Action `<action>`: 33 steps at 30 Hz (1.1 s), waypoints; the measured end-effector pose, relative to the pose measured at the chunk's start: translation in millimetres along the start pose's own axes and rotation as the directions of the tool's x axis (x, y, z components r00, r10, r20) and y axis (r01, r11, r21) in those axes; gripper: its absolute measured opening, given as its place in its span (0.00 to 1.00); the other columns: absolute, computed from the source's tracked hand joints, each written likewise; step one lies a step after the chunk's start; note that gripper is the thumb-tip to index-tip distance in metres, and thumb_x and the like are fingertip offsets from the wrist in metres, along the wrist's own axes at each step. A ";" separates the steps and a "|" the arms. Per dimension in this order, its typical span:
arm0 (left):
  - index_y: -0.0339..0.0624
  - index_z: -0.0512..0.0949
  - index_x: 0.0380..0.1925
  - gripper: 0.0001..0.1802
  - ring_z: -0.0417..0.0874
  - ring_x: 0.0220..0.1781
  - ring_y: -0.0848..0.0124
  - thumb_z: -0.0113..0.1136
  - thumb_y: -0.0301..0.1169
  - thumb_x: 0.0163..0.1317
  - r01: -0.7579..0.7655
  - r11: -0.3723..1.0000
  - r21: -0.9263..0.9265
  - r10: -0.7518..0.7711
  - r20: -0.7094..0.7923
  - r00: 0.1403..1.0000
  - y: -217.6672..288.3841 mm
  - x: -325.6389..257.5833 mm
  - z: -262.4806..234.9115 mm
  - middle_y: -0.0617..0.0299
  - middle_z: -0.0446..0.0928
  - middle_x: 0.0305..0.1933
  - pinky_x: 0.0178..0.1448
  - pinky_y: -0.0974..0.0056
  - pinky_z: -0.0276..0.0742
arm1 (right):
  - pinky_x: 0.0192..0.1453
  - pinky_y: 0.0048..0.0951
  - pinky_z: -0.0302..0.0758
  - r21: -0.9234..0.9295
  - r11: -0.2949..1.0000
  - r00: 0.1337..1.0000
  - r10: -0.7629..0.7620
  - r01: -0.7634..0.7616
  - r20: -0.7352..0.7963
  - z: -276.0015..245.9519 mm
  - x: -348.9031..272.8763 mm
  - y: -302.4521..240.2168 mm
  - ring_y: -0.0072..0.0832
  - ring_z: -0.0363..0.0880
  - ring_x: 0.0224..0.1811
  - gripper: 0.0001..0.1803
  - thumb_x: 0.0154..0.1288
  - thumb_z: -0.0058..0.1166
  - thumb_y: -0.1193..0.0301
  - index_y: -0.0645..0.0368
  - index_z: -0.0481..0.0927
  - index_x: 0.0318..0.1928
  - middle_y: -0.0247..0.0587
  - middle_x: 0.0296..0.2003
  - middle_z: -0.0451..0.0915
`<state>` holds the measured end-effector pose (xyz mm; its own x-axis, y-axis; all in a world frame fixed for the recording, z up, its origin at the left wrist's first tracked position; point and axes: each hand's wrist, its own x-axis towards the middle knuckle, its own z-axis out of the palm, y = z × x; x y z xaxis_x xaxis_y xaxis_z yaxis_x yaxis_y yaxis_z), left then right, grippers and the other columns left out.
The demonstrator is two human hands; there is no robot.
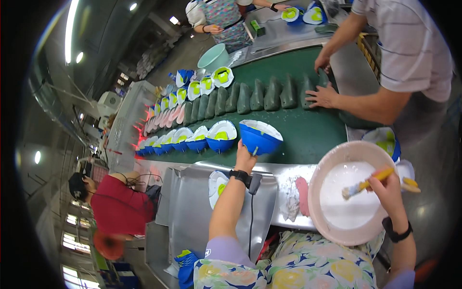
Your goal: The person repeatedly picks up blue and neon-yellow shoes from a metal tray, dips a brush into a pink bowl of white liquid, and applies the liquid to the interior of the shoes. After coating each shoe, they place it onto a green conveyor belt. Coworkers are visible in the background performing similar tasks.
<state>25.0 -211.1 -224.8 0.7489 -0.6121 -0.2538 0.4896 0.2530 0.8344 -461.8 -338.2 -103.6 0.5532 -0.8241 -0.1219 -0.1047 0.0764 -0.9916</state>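
My left hand point(246, 157) grips a blue shoe upper point(259, 139) with a white edge, held above the near side of the green conveyor belt point(303, 144). A brush point(356, 189) with a yellow handle is in my right hand point(386, 190). Its whitish bristles hang over a pale pink basin point(320, 212) with white liquid in it. Along the belt's near side stands a row of blue and white shoe uppers point(222, 136) with yellow-green pieces inside. Behind them runs a row of dark green shoe lasts point(244, 98), then pink insoles point(180, 115) farther left.
Across the belt, a co-worker's hands point(322, 96) touch the lasts. Another person point(224, 24) stands at the far table by a mint-green basin point(213, 57). At left sits someone in red point(122, 204). A pink cloth point(302, 195) lies beside my basin, and a metal tray point(192, 212) holds another upper.
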 end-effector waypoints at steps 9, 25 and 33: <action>0.36 0.73 0.60 0.25 0.81 0.56 0.53 0.51 0.25 0.60 0.065 0.345 0.936 0.514 -0.247 0.822 42.2 113.2 -188.6 0.42 0.79 0.57 0.63 0.57 0.73 | 0.37 0.21 0.80 -0.012 0.994 0.990 0.109 -0.108 0.086 -6.0 7.6 13.8 0.22 0.80 0.32 0.05 0.66 0.55 0.78 0.62 0.72 0.40 0.39 0.33 0.78; 0.36 0.67 0.64 0.41 0.61 0.73 0.44 0.68 0.46 0.55 0.074 -0.221 0.972 0.460 0.037 0.887 25.7 -153.9 -213.2 0.37 0.63 0.70 0.72 0.46 0.58 | 0.39 0.34 0.78 -0.461 0.837 0.844 -0.003 0.295 0.536 70.2 27.0 31.7 0.38 0.83 0.34 0.10 0.62 0.60 0.71 0.64 0.77 0.39 0.49 0.33 0.82; 0.35 0.71 0.60 0.35 0.75 0.63 0.53 0.69 0.42 0.56 0.032 -0.158 0.987 0.139 -0.010 0.990 25.4 -220.4 -120.2 0.46 0.75 0.62 0.66 0.49 0.68 | 0.35 0.34 0.77 -0.495 0.770 0.837 -0.090 0.402 0.541 36.4 1.1 12.4 0.39 0.81 0.28 0.10 0.62 0.59 0.71 0.64 0.77 0.38 0.48 0.27 0.81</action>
<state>-74.0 20.2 -206.5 0.8139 -0.5638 -0.1405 -0.4943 -0.7989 0.3427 -432.4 -317.7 -117.6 0.9189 -0.3928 -0.0369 -0.2671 -0.5505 -0.7909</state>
